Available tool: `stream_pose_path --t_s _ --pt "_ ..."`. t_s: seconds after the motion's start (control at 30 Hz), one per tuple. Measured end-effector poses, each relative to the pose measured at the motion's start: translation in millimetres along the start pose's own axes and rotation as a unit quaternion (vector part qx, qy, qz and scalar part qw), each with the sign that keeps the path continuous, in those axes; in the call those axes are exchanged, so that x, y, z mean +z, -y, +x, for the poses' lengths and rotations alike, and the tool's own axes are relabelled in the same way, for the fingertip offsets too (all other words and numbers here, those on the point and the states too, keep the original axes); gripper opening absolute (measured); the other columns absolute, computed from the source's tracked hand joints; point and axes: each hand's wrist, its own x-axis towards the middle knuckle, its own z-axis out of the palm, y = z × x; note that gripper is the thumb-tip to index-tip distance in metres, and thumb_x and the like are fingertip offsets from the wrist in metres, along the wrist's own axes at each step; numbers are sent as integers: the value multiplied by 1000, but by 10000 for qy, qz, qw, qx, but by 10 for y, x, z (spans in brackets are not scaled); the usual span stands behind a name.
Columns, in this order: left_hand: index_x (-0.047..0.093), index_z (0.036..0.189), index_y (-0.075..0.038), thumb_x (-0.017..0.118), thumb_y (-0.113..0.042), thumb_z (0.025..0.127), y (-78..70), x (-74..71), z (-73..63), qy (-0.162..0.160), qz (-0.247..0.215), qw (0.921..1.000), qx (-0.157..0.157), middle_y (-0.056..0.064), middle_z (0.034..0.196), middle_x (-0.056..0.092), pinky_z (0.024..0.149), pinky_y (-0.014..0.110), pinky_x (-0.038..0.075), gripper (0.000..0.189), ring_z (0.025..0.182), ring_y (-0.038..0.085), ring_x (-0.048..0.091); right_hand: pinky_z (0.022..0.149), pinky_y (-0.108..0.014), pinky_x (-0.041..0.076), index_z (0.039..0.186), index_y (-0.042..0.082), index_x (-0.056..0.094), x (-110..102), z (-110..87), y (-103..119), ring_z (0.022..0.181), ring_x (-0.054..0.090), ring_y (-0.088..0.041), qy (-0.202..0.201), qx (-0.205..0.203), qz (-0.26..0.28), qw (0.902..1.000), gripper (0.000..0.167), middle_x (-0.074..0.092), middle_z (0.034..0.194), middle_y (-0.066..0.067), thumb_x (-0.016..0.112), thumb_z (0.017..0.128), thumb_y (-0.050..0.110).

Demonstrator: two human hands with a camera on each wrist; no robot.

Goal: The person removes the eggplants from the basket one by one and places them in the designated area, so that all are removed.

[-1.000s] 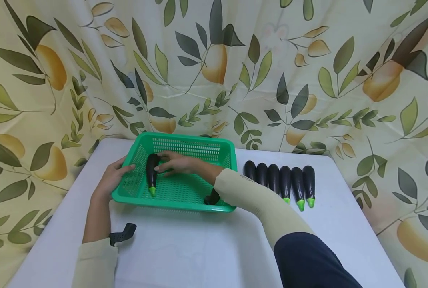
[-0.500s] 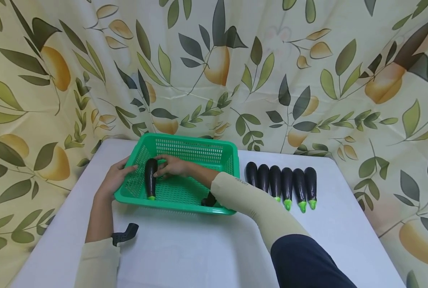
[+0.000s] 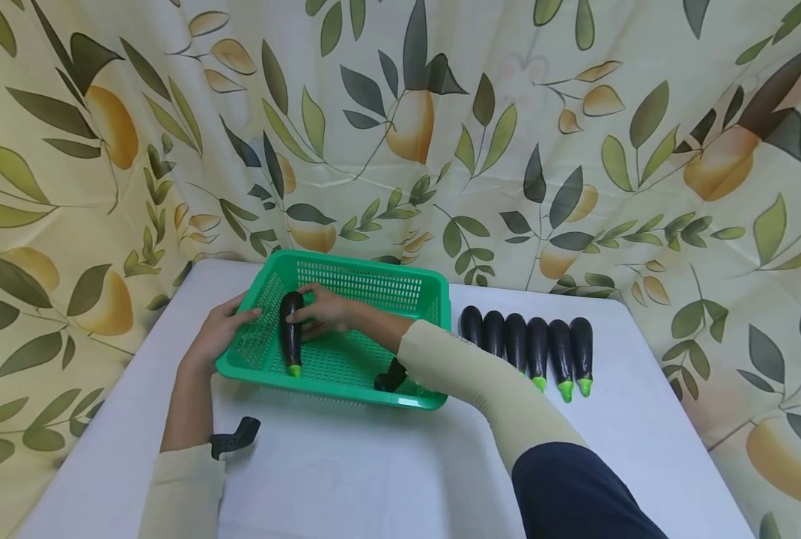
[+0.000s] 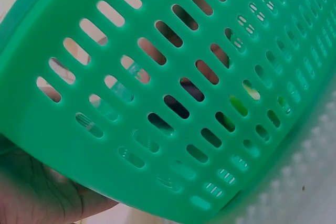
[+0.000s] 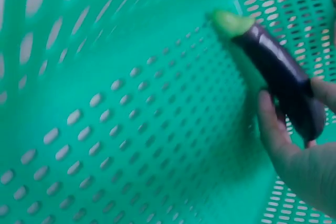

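Note:
An eggplant [image 3: 290, 333], dark purple with a green stem end, is held by my right hand [image 3: 326, 309] inside the green plastic basket [image 3: 373, 389]. Its green end points toward the near side in the head view. In the right wrist view, thumb and fingers pinch the eggplant [image 5: 286, 72] near its thick end, close to a slotted wall. Whether it touches the basket floor is hard to tell. My left hand [image 3: 217, 333] grips the basket's left rim, thumb over the edge. Through the slots of the basket wall [image 4: 105, 156], the left wrist view shows dark and green patches.
Several more eggplants [image 3: 537, 348] lie in a row on the white table [image 3: 346, 479], right of the basket, partly behind my right sleeve [image 3: 481, 374]. Black wrist devices sit on the left wrist [image 3: 235, 438] and right wrist [image 3: 391, 376]. A leaf-patterned curtain [image 3: 495, 150] hangs behind.
The eggplant in my right hand shifted slightly left in the basket, then back right. My left hand stays on the rim. The head view has drifted a little.

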Motion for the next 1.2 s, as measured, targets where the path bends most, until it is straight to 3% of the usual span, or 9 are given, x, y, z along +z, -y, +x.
stream_pose_path --t_s 0.27,0.47,0.67,0.9,1.2 --pt "26 167 -11 52 -23 110 -4 19 38 -97 18 9999 -38 25 166 31 88 30 48 64 133 36 44 98 -57 53 160 13 27 -182 -235 180 124 57 -57 -183 133 -42 9997 73 48 140 -30 67 100 -1" --pt "24 167 -8 50 -20 111 -34 26 40 -146 -78 9998 -120 28 164 33 81 26 53 63 123 30 50 103 -58 49 165 15 27 -312 -395 250 133 50 -57 -428 254 -95 9987 75 36 153 -33 62 101 -3" --pt "26 167 -9 52 -19 110 -48 77 17 -202 -234 9994 -178 24 163 36 85 27 51 63 126 31 48 102 -59 50 165 16 29 -398 -574 293 132 50 -56 -619 205 -257 9975 74 34 156 -32 62 101 -3" --pt "27 167 -8 52 -18 109 -30 110 -6 -215 -298 9990 -271 25 158 41 82 27 55 64 116 25 53 101 -58 51 167 20 29 -515 -824 308 133 50 -56 -791 297 -429 9955 76 34 158 -30 63 102 0" --pt "26 167 -9 51 -21 110 -55 95 -12 -172 -263 9991 -296 24 163 37 84 27 54 64 124 30 51 104 -59 48 165 11 26 -718 -1070 231 136 48 -54 -934 251 -345 9947 73 43 151 -31 64 103 6"
